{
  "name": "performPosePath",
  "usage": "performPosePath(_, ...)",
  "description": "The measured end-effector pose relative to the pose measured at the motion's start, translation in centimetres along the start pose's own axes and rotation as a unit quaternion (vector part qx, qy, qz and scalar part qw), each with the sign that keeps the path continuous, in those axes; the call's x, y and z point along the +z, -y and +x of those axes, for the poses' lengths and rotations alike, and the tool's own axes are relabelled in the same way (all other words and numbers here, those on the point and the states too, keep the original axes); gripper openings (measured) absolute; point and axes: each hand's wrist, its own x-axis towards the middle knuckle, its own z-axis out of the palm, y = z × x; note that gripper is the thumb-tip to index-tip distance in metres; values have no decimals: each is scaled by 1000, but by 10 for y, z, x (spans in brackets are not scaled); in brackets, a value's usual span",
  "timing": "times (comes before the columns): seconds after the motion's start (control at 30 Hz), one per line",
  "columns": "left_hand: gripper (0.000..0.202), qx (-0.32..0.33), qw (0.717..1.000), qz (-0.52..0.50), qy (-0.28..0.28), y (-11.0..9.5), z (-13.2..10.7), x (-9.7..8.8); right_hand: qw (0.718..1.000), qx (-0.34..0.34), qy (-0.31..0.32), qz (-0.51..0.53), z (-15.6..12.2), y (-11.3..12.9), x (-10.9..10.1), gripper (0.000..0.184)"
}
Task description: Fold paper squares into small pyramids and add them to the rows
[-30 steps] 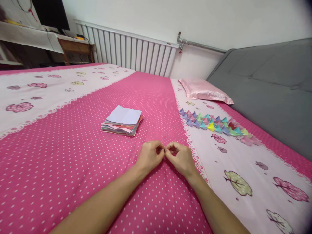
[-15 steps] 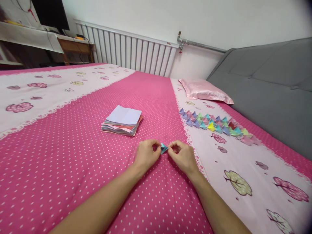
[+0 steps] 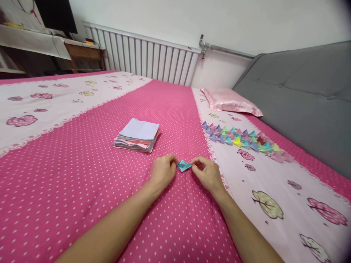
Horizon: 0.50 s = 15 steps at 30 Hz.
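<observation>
A small teal folded paper boat (image 3: 183,166) is stretched between my two hands, just above the pink dotted bedsheet. My left hand (image 3: 163,169) pinches its left tip between thumb and forefinger. At the opposite tip, my right hand (image 3: 207,174) is closed in a similar pinch. The boat has a pointed middle and two spread ends. Beyond my left hand lies a stack of square coloured paper (image 3: 139,129), a pale lilac sheet on top. To the right, rows of little folded paper boats (image 3: 238,142) in several colours sit on the sheet.
A pink satin pillow (image 3: 230,101) lies near the grey padded headboard (image 3: 298,87). A white radiator (image 3: 142,51) runs along the wall past the bed. At the far left a desk (image 3: 35,42) holds a black monitor (image 3: 56,16).
My hands have moved slightly apart, pulling the teal paper's two tips outward. From a compact triangular shape it has become a wider, flatter boat. The stack and the rows stay put.
</observation>
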Motion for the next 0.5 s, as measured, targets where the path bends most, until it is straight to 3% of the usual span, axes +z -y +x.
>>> performPosePath(0.23,28,14,998,63,24,-5,-3,-4,992,-63,12,-108,-1,1,-2,21)
performPosePath(0.5,30,77,993,62,56,-4,-3,-1,973,-82,54,-209,-4,2,0,28)
